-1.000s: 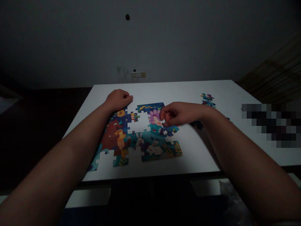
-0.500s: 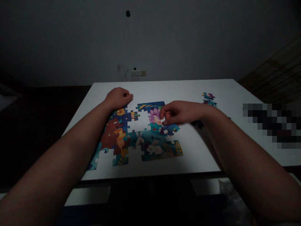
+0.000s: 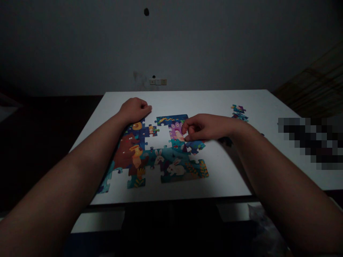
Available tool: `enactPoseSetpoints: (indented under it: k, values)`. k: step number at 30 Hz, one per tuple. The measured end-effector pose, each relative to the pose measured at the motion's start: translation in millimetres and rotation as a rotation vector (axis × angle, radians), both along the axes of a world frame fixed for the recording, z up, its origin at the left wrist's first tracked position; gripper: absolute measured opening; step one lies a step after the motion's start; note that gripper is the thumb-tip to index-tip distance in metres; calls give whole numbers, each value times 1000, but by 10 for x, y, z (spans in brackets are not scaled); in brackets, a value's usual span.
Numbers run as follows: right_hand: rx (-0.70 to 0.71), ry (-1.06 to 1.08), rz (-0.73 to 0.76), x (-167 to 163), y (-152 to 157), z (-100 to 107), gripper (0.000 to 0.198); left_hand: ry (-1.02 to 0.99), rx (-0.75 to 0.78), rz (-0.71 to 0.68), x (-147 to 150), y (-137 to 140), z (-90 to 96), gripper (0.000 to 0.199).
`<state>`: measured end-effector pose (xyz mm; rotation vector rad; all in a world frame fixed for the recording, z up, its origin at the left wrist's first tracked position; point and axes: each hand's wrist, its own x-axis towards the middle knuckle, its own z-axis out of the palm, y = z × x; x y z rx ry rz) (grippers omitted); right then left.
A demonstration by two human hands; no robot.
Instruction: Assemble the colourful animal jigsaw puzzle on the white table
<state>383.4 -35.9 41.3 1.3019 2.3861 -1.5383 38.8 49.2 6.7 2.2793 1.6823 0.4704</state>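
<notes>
A partly joined jigsaw puzzle (image 3: 171,153) lies on the white table, with a brown bear, white rabbits and a pink-purple peacock in its picture. My left hand (image 3: 134,109) rests at its far left corner, fingers curled in, nothing visible in them. Over the right side, my right hand (image 3: 199,127) has its thumb and forefinger pinched low at the edge of the peacock piece (image 3: 177,131). What lies under the palm is hidden. A blue puzzle piece (image 3: 196,146) sits just below that hand. The puzzle has an open gap in its middle.
Several loose puzzle pieces (image 3: 238,109) lie farther back at the right, some partly behind my right forearm. A blurred-out patch (image 3: 311,142) covers the table's right side. Behind the table (image 3: 222,178) stands a grey wall with sockets (image 3: 158,81).
The view has shifted very slightly. Both hands stay in nearly the same places, and the puzzle looks the same.
</notes>
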Motion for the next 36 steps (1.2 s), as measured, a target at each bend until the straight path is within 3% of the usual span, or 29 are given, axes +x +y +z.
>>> enactPoseSetpoints:
  k: [36]
  values:
    - [56,-23,-3,-61,-22,42,42,-8,-9,26,-7,15,4,44]
